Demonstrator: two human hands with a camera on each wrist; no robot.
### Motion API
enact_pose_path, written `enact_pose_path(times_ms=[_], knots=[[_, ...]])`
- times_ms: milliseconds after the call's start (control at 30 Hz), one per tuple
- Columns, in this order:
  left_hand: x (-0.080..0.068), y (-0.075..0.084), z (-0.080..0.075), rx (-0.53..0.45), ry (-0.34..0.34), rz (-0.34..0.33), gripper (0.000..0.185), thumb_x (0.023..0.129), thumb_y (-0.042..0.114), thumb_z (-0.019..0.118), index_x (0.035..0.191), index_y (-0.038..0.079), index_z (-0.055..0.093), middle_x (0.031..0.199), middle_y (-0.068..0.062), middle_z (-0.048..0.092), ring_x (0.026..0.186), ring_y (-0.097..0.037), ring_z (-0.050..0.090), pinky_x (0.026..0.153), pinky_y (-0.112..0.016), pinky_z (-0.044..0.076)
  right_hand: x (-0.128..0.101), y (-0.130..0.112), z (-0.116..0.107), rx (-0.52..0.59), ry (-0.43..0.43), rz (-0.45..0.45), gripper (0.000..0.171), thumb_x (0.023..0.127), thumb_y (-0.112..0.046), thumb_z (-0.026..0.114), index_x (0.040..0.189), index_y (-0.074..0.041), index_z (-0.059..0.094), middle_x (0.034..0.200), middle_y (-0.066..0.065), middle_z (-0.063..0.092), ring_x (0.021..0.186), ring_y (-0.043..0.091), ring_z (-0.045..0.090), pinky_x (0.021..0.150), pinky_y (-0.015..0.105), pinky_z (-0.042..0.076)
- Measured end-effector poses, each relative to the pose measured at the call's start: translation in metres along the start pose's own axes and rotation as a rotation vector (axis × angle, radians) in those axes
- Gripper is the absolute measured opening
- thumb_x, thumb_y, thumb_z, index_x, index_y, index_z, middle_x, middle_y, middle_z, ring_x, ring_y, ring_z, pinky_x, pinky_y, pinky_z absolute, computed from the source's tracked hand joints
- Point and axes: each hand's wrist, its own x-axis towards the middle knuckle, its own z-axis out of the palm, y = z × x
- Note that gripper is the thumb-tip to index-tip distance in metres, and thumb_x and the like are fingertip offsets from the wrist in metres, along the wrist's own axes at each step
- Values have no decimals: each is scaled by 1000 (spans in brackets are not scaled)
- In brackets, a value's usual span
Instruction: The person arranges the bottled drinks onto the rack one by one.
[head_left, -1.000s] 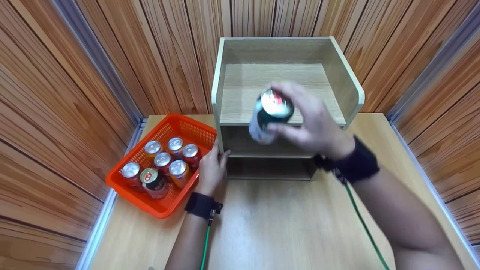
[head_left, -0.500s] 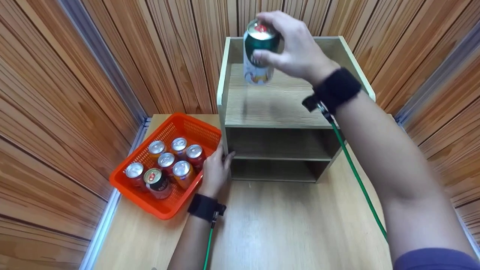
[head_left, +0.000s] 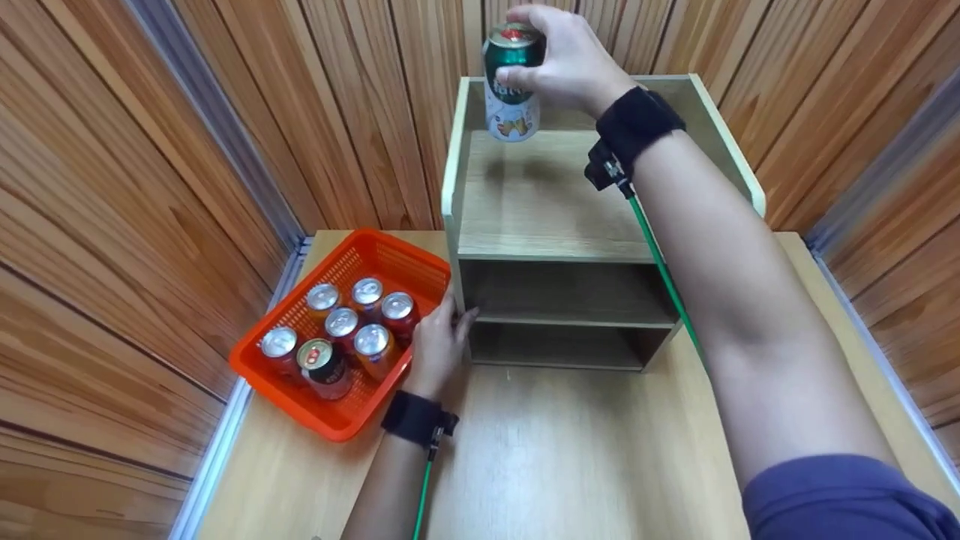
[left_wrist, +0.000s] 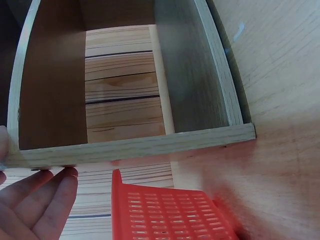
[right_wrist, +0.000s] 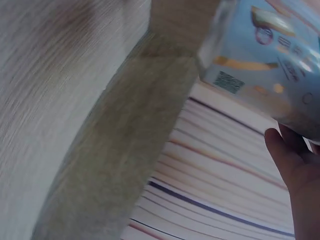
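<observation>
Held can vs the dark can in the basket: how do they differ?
The held can, green on top and white below, is gripped by the right hand in the air above the shelf unit. The dark can stands untouched in the orange basket among other cans. Both are upright drink cans.

Can: green top, white lower half, orange print. Basket: orange mesh. Shelf unit: pale wood grain. Wristbands: black.
</observation>
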Motion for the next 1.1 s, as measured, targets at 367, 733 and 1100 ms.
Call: enact_pose_path(times_ms=[367,733,1100], knots=[[-2,3,16,32,60,95,48,95,29,64,135,6,54,82,-6,67,76,-23,67,68,-38,56,15,45,14,69,-58,120,74,88,-28,73,150,-12,35,139,8,52,123,18,51,103,32,40],[-9,12,25,5,18,54,49,95,27,64,139,9,52,81,-2,66,73,-15,64,71,-32,56,25,58,26,85,-133,167,78,88,-28,72,152,-12,30,142,9,49,124,19,50,104,32,39],[-4,17,26,12,25,83,39,94,28,65,129,10,56,82,-3,67,74,-14,67,72,-31,57,24,63,22,97,-112,178,76,89,-30,71,152,-15,32,144,8,47,127,20,48,106,33,36]])
